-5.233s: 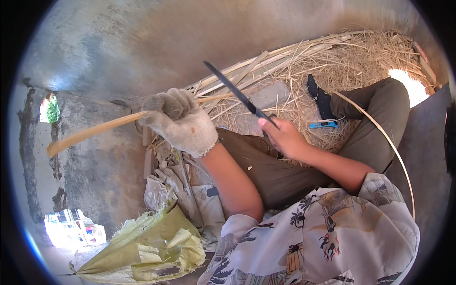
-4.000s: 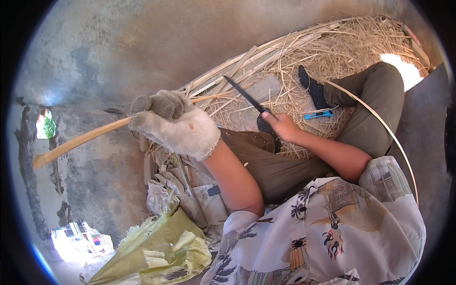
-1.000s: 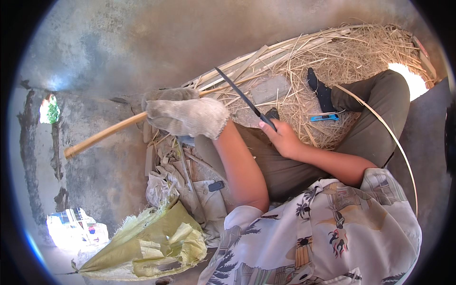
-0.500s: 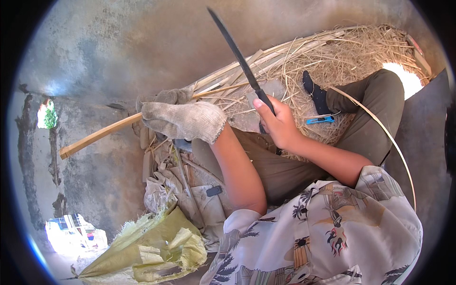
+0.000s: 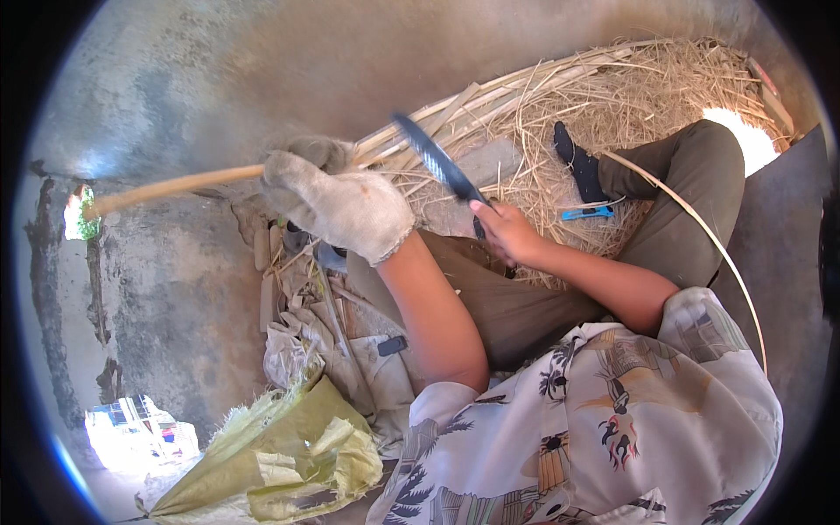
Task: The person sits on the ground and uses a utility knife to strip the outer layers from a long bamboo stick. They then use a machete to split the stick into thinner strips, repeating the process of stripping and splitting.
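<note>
My left hand [image 5: 346, 210], in a pale knitted work glove, is closed around a long strip of split bamboo or wood [image 5: 188, 181]. The strip's blurred free end juts out to the left, and the glove hides the part being gripped. In my bare right hand [image 5: 512, 234] is the handle of a large dark-bladed knife [image 5: 435, 160]. Its blade points up and left, smeared by motion, to the right of the glove and apart from it. Both hands are over my bent legs in brown trousers [image 5: 516, 319].
Long split strips [image 5: 499, 87] and a heap of pale shavings [image 5: 647, 87] lie along the wall. A blue cutter [image 5: 588, 213] rests near my dark-socked foot [image 5: 577, 162]. A thin curved strip [image 5: 691, 214] arcs past my right knee. Lower left are a yellowish woven sack [image 5: 289, 446] and a small dark object [image 5: 392, 346].
The knife blade has swung down, its tip now much lower. The strip's free end has risen and shifted left as my gloved left hand tilted. My right hand has dropped slightly.
</note>
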Action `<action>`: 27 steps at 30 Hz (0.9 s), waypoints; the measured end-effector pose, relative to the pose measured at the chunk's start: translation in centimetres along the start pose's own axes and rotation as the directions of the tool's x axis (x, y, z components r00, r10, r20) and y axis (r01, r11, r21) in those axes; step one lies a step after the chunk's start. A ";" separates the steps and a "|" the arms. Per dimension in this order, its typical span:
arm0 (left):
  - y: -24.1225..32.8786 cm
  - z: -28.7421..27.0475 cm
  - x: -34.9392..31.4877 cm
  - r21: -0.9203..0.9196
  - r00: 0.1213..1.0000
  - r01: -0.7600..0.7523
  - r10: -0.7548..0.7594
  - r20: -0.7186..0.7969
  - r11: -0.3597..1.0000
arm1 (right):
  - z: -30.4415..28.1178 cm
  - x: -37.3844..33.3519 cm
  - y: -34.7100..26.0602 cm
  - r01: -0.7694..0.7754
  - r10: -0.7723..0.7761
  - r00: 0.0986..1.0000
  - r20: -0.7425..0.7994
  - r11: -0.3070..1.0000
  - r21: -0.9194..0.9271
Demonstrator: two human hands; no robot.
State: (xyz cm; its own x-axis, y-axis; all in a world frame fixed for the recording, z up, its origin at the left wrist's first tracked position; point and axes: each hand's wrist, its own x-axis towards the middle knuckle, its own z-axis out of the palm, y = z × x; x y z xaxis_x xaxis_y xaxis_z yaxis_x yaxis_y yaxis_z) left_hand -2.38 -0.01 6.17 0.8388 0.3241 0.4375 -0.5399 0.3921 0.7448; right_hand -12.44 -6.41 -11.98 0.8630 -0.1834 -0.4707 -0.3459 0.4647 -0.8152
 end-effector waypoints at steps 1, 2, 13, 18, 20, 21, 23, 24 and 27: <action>0.3 0.1 0.1 0.023 0.999 0.009 -0.008 -0.040 1.000 | 0.0 -0.5 0.2 0.111 -0.111 0.994 0.000 0.992 -0.058; 0.5 -0.4 0.8 0.019 0.999 0.029 -0.028 -0.027 0.999 | 0.0 -1.5 0.7 0.220 -0.221 0.975 0.007 0.969 -0.115; -0.1 -1.5 1.0 -0.111 0.999 0.043 -0.044 -0.004 0.993 | 0.0 -0.2 -0.4 0.149 -0.248 0.938 -0.241 0.920 -0.363; 0.1 -0.8 -0.1 -0.059 0.996 0.050 -0.054 -0.064 0.997 | 0.7 -0.9 -0.4 0.667 -0.649 0.743 -0.163 0.735 0.119; 0.7 -0.4 -0.5 -0.072 0.996 0.034 -0.039 -0.077 0.997 | 1.5 -1.0 1.4 0.541 -0.565 0.806 -0.175 0.824 -0.167; 0.5 -0.6 -0.2 -0.043 0.995 0.018 -0.022 -0.096 0.999 | 1.3 -1.0 0.9 0.447 -0.480 0.866 -0.137 0.868 -0.214; -0.2 -1.4 0.7 0.016 0.991 -0.010 0.012 -0.130 1.000 | 0.6 -0.7 -0.5 0.250 -0.288 0.955 -0.078 0.915 -0.316; 0.2 -1.4 0.5 -0.003 0.972 0.005 -0.006 -0.236 1.000 | 1.4 -2.0 -2.9 0.316 -0.350 0.932 -0.095 0.912 -0.261; -0.3 -1.9 0.4 0.045 0.984 -0.046 0.053 -0.171 0.998 | 1.8 -3.6 -4.9 0.739 -0.758 0.610 -0.232 0.650 -0.180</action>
State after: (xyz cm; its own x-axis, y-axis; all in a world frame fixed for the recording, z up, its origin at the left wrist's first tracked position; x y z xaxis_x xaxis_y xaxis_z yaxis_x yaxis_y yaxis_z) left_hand -2.00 1.66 5.13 0.7848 0.4867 0.3838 -0.5741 0.3373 0.7461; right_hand -13.17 -6.47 -5.66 0.7032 -0.6646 0.2525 0.3465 0.0103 -0.9380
